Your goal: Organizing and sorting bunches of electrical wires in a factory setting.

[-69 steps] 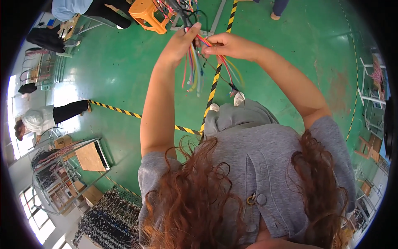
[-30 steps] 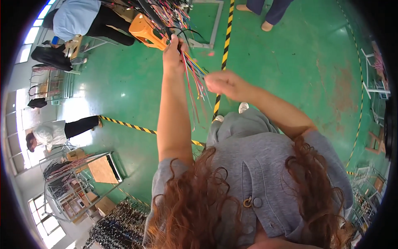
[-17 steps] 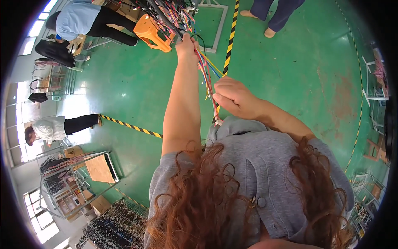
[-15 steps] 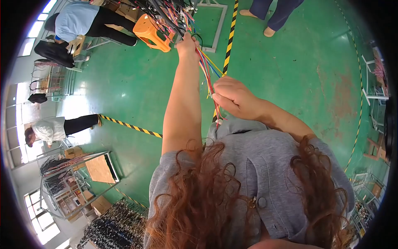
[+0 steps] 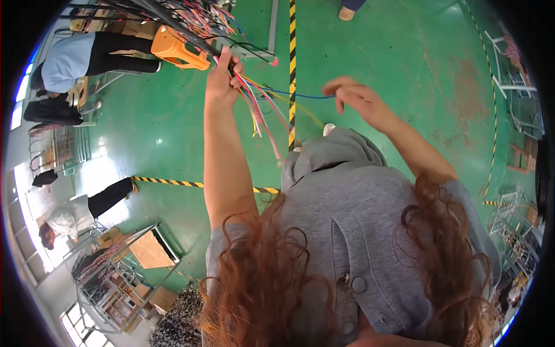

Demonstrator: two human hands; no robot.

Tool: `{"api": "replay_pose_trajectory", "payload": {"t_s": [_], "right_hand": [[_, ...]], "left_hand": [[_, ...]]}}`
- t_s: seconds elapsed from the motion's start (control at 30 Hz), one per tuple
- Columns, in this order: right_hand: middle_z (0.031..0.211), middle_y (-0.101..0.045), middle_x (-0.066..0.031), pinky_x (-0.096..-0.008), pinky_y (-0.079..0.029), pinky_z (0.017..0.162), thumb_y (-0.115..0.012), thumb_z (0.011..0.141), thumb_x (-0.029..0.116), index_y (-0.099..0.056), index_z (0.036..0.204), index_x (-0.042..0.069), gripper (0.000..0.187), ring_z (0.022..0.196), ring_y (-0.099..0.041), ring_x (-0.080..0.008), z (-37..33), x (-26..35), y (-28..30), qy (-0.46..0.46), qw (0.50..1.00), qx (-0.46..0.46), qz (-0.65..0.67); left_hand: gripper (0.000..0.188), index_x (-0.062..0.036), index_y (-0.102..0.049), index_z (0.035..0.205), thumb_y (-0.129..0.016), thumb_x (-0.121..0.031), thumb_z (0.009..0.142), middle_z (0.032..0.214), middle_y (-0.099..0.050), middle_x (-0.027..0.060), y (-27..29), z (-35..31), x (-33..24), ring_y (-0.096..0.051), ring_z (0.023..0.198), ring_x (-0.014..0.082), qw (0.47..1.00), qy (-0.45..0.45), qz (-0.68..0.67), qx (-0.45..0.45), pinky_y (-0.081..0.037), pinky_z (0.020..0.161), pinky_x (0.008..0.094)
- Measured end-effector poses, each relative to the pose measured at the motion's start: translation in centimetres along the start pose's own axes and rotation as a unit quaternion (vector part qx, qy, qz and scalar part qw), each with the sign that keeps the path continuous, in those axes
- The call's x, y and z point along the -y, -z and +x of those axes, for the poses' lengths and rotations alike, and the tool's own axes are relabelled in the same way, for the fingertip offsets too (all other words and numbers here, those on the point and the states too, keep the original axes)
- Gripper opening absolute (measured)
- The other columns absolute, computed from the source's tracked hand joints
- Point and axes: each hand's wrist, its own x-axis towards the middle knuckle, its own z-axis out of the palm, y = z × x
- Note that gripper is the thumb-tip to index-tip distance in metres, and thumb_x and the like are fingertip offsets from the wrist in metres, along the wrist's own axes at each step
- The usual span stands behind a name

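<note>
My left hand [image 5: 222, 81], arm stretched ahead, is closed round a black-sleeved wire bundle [image 5: 199, 41]. From below its fist fan loose wire ends [image 5: 254, 104] in red, white, yellow and other colours. A blue wire [image 5: 300, 95] runs nearly level from there to my right hand [image 5: 361, 101], whose bent, slightly blurred fingers pinch its end. A yellow wire [image 5: 309, 114] sags beneath the blue one, blurred. Just beyond my left hand, a thin black cable with a pink tip [image 5: 274, 61] sticks out.
A mass of coloured wires [image 5: 202, 17] hangs at the far left by an orange stool [image 5: 176, 49]. Two people [image 5: 69, 61] [image 5: 72, 217] are at the left; another person's foot [image 5: 346, 13] shows at the top. Striped floor tape [image 5: 292, 52] runs ahead. A wheeled rack [image 5: 153, 248] stands lower left.
My right hand has moved right, away from the bundle, drawing the blue wire out sideways. My left hand still grips the bundle, and the view has shifted.
</note>
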Motion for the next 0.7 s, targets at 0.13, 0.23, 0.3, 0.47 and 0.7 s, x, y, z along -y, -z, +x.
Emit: {"api": "replay_pose_trajectory", "payload": {"t_s": [0.13,0.23,0.3,0.47,0.7], "right_hand": [[0.078,-0.060,-0.0072,-0.0292,-0.043,0.078,-0.040,0.088,0.014,-0.057,0.073,0.000,0.027,0.077,-0.057,-0.0161,-3.1,-4.4,1.1,-0.301,0.917,0.261,0.008],[0.069,-0.060,-0.0065,-0.0293,-0.044,0.073,-0.040,0.089,0.024,-0.059,0.075,0.002,0.033,0.069,-0.058,-0.0146,-4.6,-6.6,0.3,-0.373,0.867,0.332,-0.003],[0.065,-0.060,-0.0063,-0.0313,-0.044,0.071,-0.040,0.090,0.032,-0.061,0.075,0.003,0.038,0.065,-0.058,-0.0144,-4.5,-8.0,-0.1,-0.394,0.849,0.349,-0.042],[0.066,-0.062,-0.0036,-0.0290,-0.043,0.072,-0.041,0.090,0.035,-0.062,0.080,0.005,0.038,0.066,-0.057,-0.0132,-3.7,-9.3,-0.6,-0.374,0.828,0.402,-0.116],[0.074,-0.060,-0.0034,-0.0268,-0.040,0.081,-0.042,0.090,0.029,-0.061,0.091,0.003,0.032,0.076,-0.056,-0.0129,-5.2,-11.9,-1.3,-0.391,0.857,0.332,0.049]], "left_hand": [[0.038,-0.0053,-0.054,0.077,-0.049,-0.042,0.086,0.060,-0.049,0.0022,-1.6,-2.5,0.9,-0.041,0.046,0.0102,0.997,0.011,0.073,0.005,-0.033,0.043,0.0212],[0.043,-0.0023,-0.059,0.083,-0.049,-0.044,0.086,0.070,-0.059,0.0070,-1.2,-2.4,2.3,-0.053,0.055,0.0134,0.987,0.028,0.150,0.058,-0.041,0.051,0.0230],[0.039,-0.0019,-0.059,0.085,-0.049,-0.039,0.087,0.078,-0.062,0.0092,-2.6,-3.2,3.8,-0.061,0.069,0.0152,0.952,0.033,0.273,0.132,-0.046,0.060,0.0242],[0.030,-0.0016,-0.059,0.091,-0.048,-0.029,0.089,0.082,-0.063,0.0066,-4.3,-3.7,8.3,-0.062,0.071,0.0146,0.963,0.066,0.213,0.152,-0.046,0.063,0.0237],[0.025,0.0010,-0.055,0.088,-0.048,-0.023,0.089,0.087,-0.063,0.0125,-4.4,-3.3,14.0,-0.054,0.066,0.0124,0.958,0.124,0.170,0.196,-0.046,0.065,0.0262]]}}
